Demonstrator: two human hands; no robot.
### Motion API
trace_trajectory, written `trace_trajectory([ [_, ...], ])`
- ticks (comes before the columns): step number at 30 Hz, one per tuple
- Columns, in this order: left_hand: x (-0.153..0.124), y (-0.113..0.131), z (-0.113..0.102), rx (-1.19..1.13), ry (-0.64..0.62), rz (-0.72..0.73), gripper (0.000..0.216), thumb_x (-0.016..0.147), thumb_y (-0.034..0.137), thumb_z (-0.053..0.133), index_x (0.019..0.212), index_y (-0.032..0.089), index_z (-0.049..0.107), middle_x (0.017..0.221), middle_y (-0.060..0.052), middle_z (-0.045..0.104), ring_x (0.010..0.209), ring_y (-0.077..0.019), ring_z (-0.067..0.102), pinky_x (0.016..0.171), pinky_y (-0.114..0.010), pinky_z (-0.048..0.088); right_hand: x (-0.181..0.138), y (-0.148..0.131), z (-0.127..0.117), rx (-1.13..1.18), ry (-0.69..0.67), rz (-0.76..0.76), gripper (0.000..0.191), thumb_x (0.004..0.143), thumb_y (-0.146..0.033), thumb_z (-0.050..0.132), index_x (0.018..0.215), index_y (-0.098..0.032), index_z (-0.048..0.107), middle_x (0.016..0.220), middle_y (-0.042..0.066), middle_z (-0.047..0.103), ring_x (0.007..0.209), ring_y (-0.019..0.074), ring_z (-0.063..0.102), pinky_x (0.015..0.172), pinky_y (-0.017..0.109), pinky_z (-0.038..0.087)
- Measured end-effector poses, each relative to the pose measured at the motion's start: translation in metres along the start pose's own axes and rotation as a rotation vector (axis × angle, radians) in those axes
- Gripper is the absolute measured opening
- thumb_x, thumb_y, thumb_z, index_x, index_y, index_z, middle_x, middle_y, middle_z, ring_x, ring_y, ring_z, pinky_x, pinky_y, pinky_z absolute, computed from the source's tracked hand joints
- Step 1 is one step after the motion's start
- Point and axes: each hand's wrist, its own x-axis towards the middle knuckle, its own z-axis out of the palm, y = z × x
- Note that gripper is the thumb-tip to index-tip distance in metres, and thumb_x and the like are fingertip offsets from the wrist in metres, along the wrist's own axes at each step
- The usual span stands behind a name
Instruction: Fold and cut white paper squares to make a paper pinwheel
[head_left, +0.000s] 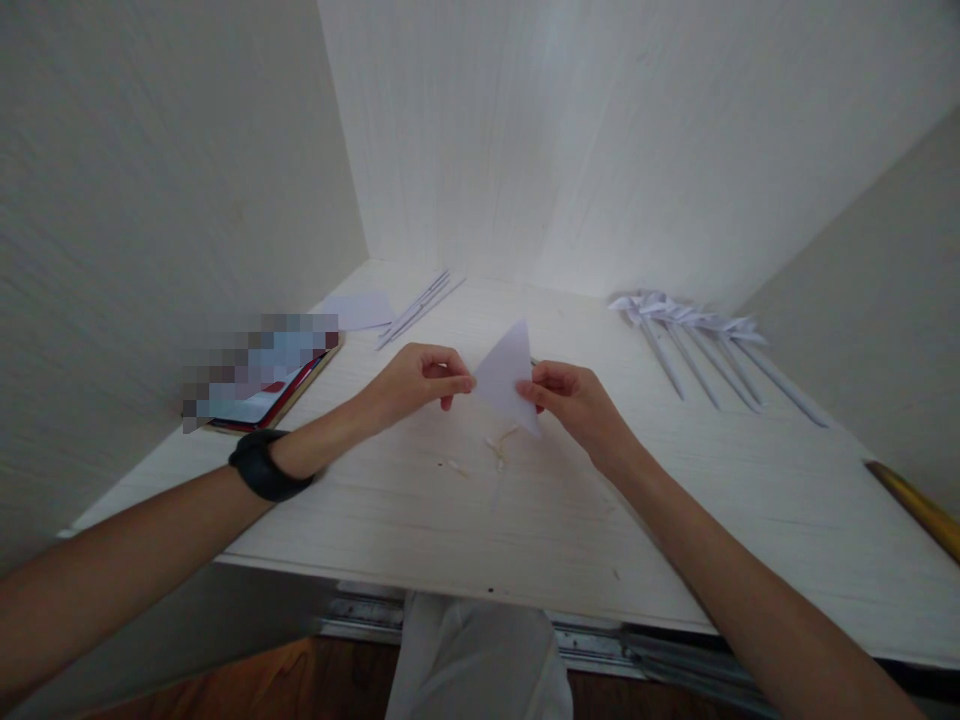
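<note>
- Enclosed by pale walls [480, 150], over a white wood-grained desk [517, 550].
- Holding a triangular paper [502, 370] near the middle, between left hand [412, 388] and right hand [574, 400].
- Pinching its left corner with thumb and finger of the left hand, barely overlapping.
- Clamping its right edge in the right hand, thumb laid further in over the face.
- Running longest along that right edge, from far tip to near tip.
- Showing small pale bits [501, 462] just nearer.
- Bearing folded paper pieces [694, 318] on rolled stems [697, 368] far right; thin sticks [420, 310] beside a flat sheet [360, 311] far left.
</note>
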Motion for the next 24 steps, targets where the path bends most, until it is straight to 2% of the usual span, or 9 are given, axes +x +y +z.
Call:
trace_trajectory([
  [5,-0.002,0.005,0.002,0.018,0.024,0.006,0.016,0.072,0.028,0.067,0.067,0.014,0.063,0.050,0.004,0.056,0.047,-0.0075,0.049,0.049,-0.020,0.034,0.000,0.000,-0.002,-0.034,0.014,-0.002,0.029,0.068,-0.040,0.069,0.058,-0.019,0.052,0.058,-0.003,0.051,0.053,0.0113,0.048,0.051,0.025,0.039],
  [11,-0.001,0.001,-0.004,0.069,0.104,0.008,0.019,0.074,0.031,0.067,0.069,0.014,0.063,0.048,0.004,0.055,0.046,-0.0074,0.047,0.048,-0.020,0.030,0.002,0.002,-0.004,-0.072,-0.030,-0.012,0.024,0.069,-0.039,0.066,0.060,-0.017,0.061,0.054,-0.002,0.054,0.052,0.0114,0.046,0.050,0.025,0.034],
  [24,-0.001,0.002,-0.004,0.097,0.141,-0.004,0.020,0.074,0.033,0.067,0.069,0.015,0.063,0.047,0.004,0.055,0.046,-0.0079,0.045,0.049,-0.022,0.029,0.004,0.010,-0.004,-0.098,-0.019,-0.031,0.029,0.070,-0.043,0.065,0.059,-0.019,0.054,0.053,-0.002,0.056,0.048,0.0108,0.046,0.048,0.024,0.035],
])
